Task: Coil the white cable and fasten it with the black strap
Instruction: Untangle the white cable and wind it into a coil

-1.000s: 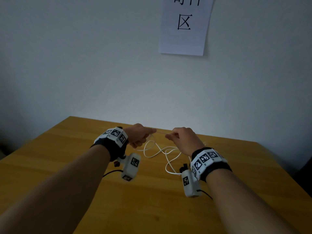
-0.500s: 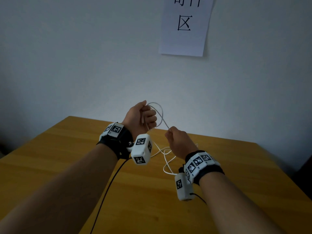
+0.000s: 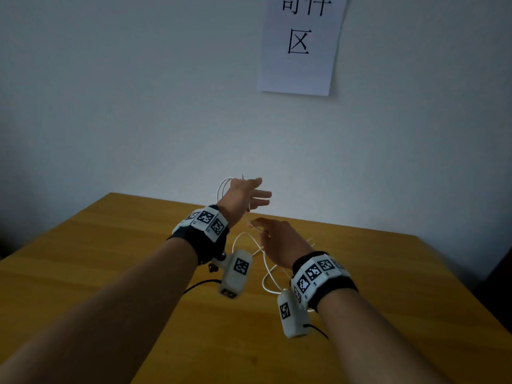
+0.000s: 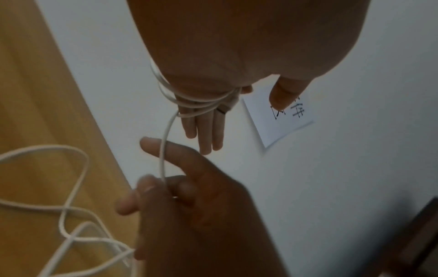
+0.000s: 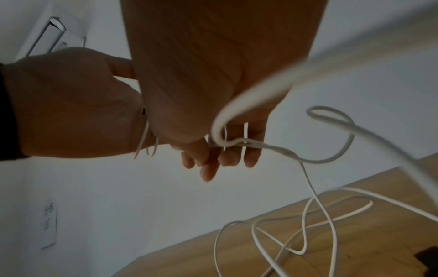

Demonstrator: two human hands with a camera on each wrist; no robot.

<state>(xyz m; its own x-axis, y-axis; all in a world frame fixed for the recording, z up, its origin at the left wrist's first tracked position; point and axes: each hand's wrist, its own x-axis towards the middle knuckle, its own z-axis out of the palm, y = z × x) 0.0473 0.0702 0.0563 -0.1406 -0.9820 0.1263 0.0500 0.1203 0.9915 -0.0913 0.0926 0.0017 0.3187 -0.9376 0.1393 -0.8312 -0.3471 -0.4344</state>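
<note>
The white cable (image 3: 266, 268) is wound in a few turns round my raised left hand (image 3: 243, 195), whose fingers are straight and point right. The turns (image 4: 196, 105) cross the base of the fingers (image 4: 206, 135). From there one strand (image 4: 163, 150) drops to my right hand (image 3: 279, 242) just below, which pinches it between curled fingers (image 5: 213, 159). The rest of the cable (image 5: 308, 224) lies in loose tangled loops on the wooden table (image 3: 110, 259). A small black thing (image 5: 429, 256) lies on the table by the loops; I cannot tell if it is the strap.
A paper sign (image 3: 299, 45) hangs on the white wall behind the table. A wall socket (image 5: 49, 224) shows in the right wrist view. Something dark (image 3: 498, 278) stands past the table's right edge. Black camera leads trail from both wrists.
My left hand has uncurled from a fist to straight fingers, with the cable turns now round it. My right hand has moved up and left, close under the left hand.
</note>
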